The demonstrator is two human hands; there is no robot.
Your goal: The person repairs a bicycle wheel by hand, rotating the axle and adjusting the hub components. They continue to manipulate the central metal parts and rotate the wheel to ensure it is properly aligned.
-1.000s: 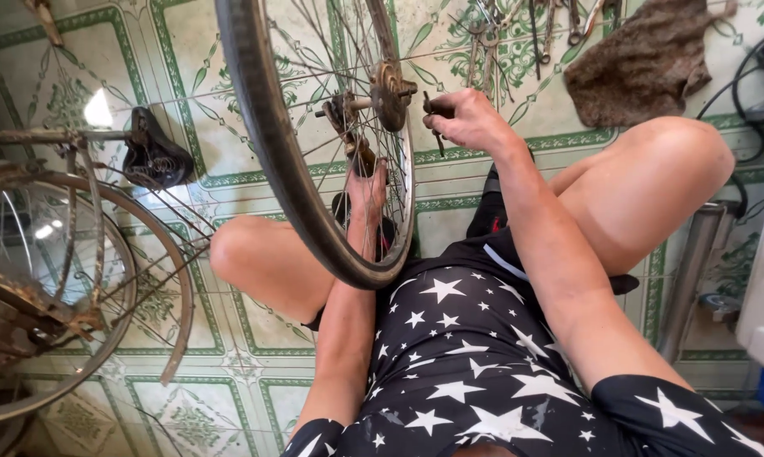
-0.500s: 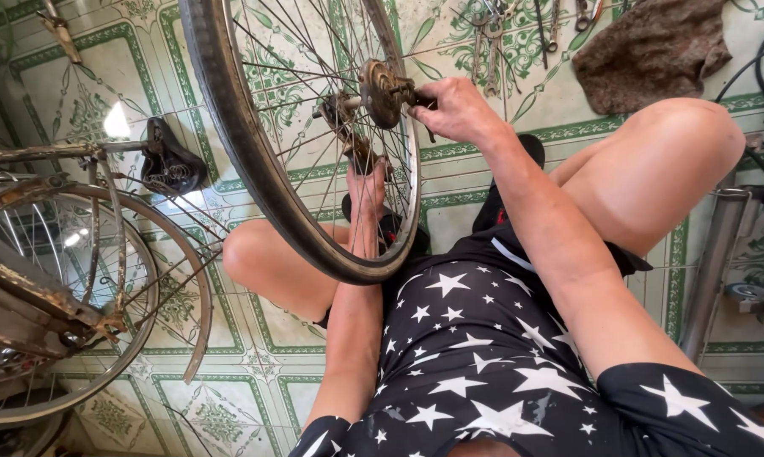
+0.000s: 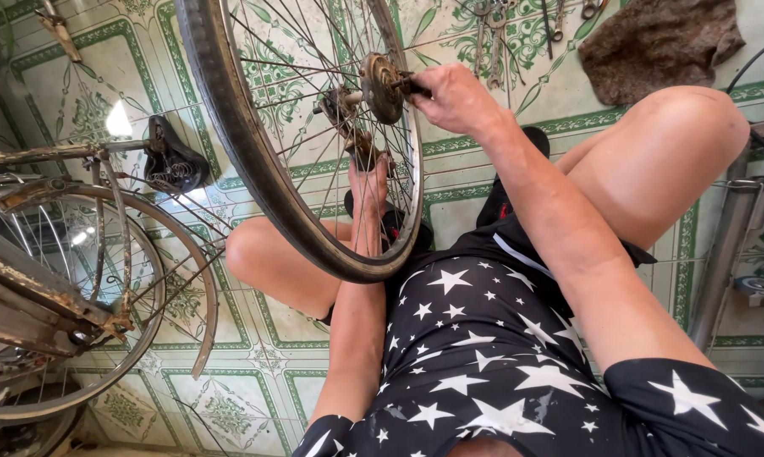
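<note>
A loose bicycle wheel [image 3: 255, 161] with a dark tyre stands upright between my knees on the tiled floor. My right hand [image 3: 454, 100] grips a dark tool at the right end of the rusty hub [image 3: 380, 87]. My left hand [image 3: 368, 182] reaches through the spokes from below, its fingers closed on the axle part on the hub's far side. I sit in black clothes with white stars, knees apart.
An old rusty bicycle [image 3: 52, 288] lies upside down at the left, its black saddle [image 3: 172, 161] on the floor. Several spanners [image 3: 517, 25] and a brown rag [image 3: 661, 42] lie at the top right. A metal tube [image 3: 729, 254] stands at the right.
The view has shifted a little, so wheel and hands sit slightly differently in frame. Both hands stay at the hub; the right hand has turned slightly at the axle end.
</note>
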